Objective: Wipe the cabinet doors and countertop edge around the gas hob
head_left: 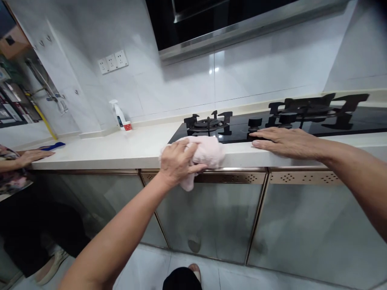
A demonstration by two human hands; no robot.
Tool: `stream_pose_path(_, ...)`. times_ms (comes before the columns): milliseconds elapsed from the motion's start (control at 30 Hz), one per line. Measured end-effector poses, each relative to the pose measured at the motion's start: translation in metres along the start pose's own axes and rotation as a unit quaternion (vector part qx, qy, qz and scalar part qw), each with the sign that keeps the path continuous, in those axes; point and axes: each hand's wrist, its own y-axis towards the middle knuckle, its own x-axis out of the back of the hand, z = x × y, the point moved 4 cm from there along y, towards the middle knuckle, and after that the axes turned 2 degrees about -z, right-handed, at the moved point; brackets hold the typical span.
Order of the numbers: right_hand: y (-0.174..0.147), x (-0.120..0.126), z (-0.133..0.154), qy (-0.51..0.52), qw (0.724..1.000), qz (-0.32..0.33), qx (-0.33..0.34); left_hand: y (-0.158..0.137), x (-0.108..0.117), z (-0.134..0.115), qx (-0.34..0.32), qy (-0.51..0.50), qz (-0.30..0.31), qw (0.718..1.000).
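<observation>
Left hand [178, 160] clutched pink cloth [211, 151] on countertop's front edge [99, 163] — likely light, soft, best grabbed mid-bunch — right hand [286, 143] outstretched, empty.

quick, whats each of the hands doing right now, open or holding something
Left hand: closed on a pale pink cloth at the counter edge.
Right hand: open, palm down beside the stove, nothing seen in it.

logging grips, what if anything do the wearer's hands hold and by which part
The left hand grips a pale pink cloth by its bunched left part, over the countertop's front edge. The right hand holds nothing visible; it lies palm down.
</observation>
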Motion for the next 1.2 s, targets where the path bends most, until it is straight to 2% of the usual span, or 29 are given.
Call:
stream_pose_path(133, 0.001, -0.001, -0.003, -0.002, 1.000, -0.012, 0.001, -0.042, 0.017, 0.076, 0.093, 0.029, 0.026, 0.995)
stream_pose_path(267, 0.001, 0.000, 0.003, 0.005, 1.000, -0.014, -0.005, -0.077, 0.046, 0.143, 0.166, 0.091, 0.028, 0.982)
stream_pose_path(367, 0.000, 0.003, 0.009, 0.019, 1.000, -0.022, -0.009, -0.088, 0.059, 0.167, 0.197, 0.137, 0.025, 0.971)
stream_pose_path(433, 0.001, 0.004, 0.011, 0.027, 0.999, -0.038, -0.003, -0.087, 0.061, 0.169, 0.209, 0.157, 0.025, 0.965)
stream_pose_path(500, 0.002, 0.003, 0.012, 0.035, 0.998, -0.052, 0.002, -0.081, 0.057, 0.160, 0.206, 0.162, 0.022, 0.965)
stream_pose_path(600, 0.005, 0.000, 0.008, 0.032, 0.998, -0.054, -0.004, -0.065, 0.042, 0.126, 0.167, 0.140, 0.021, 0.976)
stream_pose_path(733, 0.005, 0.000, 0.007, 0.016, 0.999, -0.041, -0.005, -0.028, 0.013, 0.049, 0.103, 0.103, -0.005, 0.989)
stream_pose_path(867, 0.002, 0.003, 0.012, 0.002, 1.000, -0.025, -0.010, 0.013, -0.014, -0.036, 0.090, 0.059, -0.027, 0.994)
stream_pose_path(967, 0.000, 0.004, 0.014, -0.012, 1.000, -0.012, -0.016, 0.038, -0.028, -0.087, 0.069, 0.015, -0.025, 0.997)
stream_pose_path(1067, 0.001, 0.004, 0.012, -0.023, 1.000, -0.009, -0.013, 0.051, -0.034, -0.112, 0.054, 0.003, -0.027, 0.998)
stream_pose_path(1200, 0.002, 0.002, 0.009, -0.025, 1.000, -0.001, -0.005, 0.048, -0.031, -0.108, 0.000, 0.015, -0.026, 1.000)
